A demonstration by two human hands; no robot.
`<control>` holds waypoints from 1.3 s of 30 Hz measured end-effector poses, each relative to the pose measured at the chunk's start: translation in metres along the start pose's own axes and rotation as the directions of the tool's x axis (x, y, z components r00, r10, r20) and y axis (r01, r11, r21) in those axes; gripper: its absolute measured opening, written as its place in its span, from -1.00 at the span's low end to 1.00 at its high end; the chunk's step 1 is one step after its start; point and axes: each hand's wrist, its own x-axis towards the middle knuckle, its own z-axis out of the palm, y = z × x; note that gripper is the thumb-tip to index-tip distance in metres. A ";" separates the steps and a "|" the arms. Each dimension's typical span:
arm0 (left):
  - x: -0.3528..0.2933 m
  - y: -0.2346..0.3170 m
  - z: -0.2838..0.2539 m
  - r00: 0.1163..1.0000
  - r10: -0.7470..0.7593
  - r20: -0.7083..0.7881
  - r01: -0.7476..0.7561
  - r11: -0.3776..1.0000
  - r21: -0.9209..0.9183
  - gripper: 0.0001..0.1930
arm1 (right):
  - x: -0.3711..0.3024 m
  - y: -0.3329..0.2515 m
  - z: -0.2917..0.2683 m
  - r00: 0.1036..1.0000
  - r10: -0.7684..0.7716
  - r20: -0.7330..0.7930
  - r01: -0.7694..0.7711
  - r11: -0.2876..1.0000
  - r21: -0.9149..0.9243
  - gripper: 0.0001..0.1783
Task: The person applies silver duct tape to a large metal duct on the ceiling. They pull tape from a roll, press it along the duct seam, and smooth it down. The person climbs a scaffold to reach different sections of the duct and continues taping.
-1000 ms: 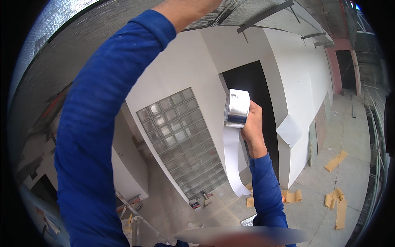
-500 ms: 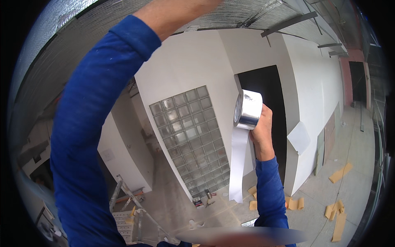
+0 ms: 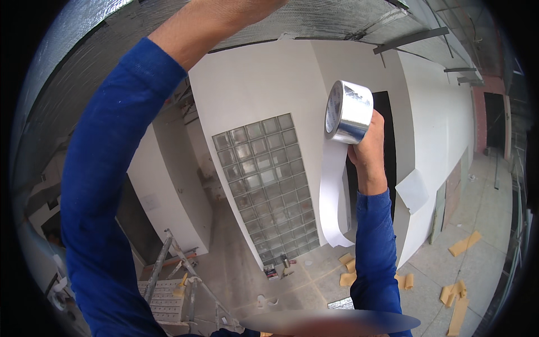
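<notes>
My right hand [image 3: 370,154] is closed on a roll of silver foil tape [image 3: 356,112], held up in front of the white wall. From the roll hangs a long loose strip [image 3: 331,196], its white side showing and its lower end curling to the right. My left arm reaches up to the top edge, and only the back part of my left hand [image 3: 238,8] shows. Its fingers are cut off by the edge, beside the foil-covered surface [image 3: 314,22] overhead. What they touch cannot be seen.
A glass-block panel [image 3: 269,185] is set in the white wall, with a dark doorway [image 3: 384,112] to its right. Metal bars [image 3: 410,40] stick out overhead. Below left stands a stepladder or work platform [image 3: 168,303]. Tan paper scraps [image 3: 457,314] litter the floor.
My right hand has moved up with the tape roll, and the hanging strip's lower end now curls right. My left forearm has shifted left, and the view has tilted slightly.
</notes>
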 end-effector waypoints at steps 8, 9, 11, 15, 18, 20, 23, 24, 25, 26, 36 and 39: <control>-0.020 0.026 -0.060 0.939 -0.101 0.328 0.329 0.539 -0.775 -0.70 | 0.041 -0.034 0.034 0.982 -0.183 0.041 0.186 0.929 -0.319 -0.71; -0.023 0.025 -0.065 0.911 -0.073 0.407 0.391 0.469 -0.792 -0.69 | 0.042 -0.037 0.038 0.975 -0.215 0.054 0.220 0.918 -0.328 -0.71; -0.030 0.026 -0.068 0.840 -0.046 0.541 0.519 0.358 -0.776 -0.68 | 0.042 -0.041 0.043 0.956 -0.283 0.079 0.292 0.892 -0.345 -0.71; -0.051 0.044 -0.052 0.888 -0.157 0.431 0.459 0.335 -0.823 -0.73 | 0.039 -0.046 0.048 0.944 -0.321 0.072 0.326 0.882 -0.341 -0.68; -0.068 0.051 -0.041 0.922 -0.199 0.333 0.387 0.436 -0.813 -0.73 | 0.036 -0.047 0.050 0.935 -0.347 0.071 0.347 0.860 -0.375 -0.67; -0.074 0.053 -0.038 0.909 -0.212 0.358 0.415 0.420 -0.807 -0.73 | 0.034 -0.047 0.051 0.926 -0.369 0.079 0.365 0.822 -0.437 -0.66; -0.076 0.056 -0.039 0.899 -0.232 0.371 0.435 0.378 -0.817 -0.78 | 0.029 -0.047 0.049 0.931 -0.359 0.072 0.350 0.817 -0.458 -0.65; -0.075 0.058 -0.040 0.903 -0.233 0.361 0.426 0.370 -0.826 -0.81 | 0.028 -0.047 0.048 0.936 -0.346 0.063 0.335 0.821 -0.462 -0.65; -0.074 0.059 -0.041 0.907 -0.234 0.351 0.416 0.362 -0.834 -0.83 | 0.028 -0.047 0.047 0.936 -0.346 0.063 0.334 0.820 -0.465 -0.65; -0.072 0.061 -0.042 0.914 -0.241 0.326 0.398 0.386 -0.832 -0.85 | 0.028 -0.047 0.047 0.936 -0.346 0.063 0.334 0.819 -0.466 -0.65; -0.039 0.055 -0.083 0.819 -0.373 0.437 0.544 0.258 -0.799 -0.79 | 0.043 -0.057 0.044 0.997 -0.022 0.076 0.036 0.982 -0.185 -0.78; -0.021 0.044 -0.087 0.773 -0.414 0.481 0.617 0.311 -0.723 -0.81 | 0.044 -0.066 0.049 0.994 0.034 0.102 -0.027 0.997 -0.069 -0.78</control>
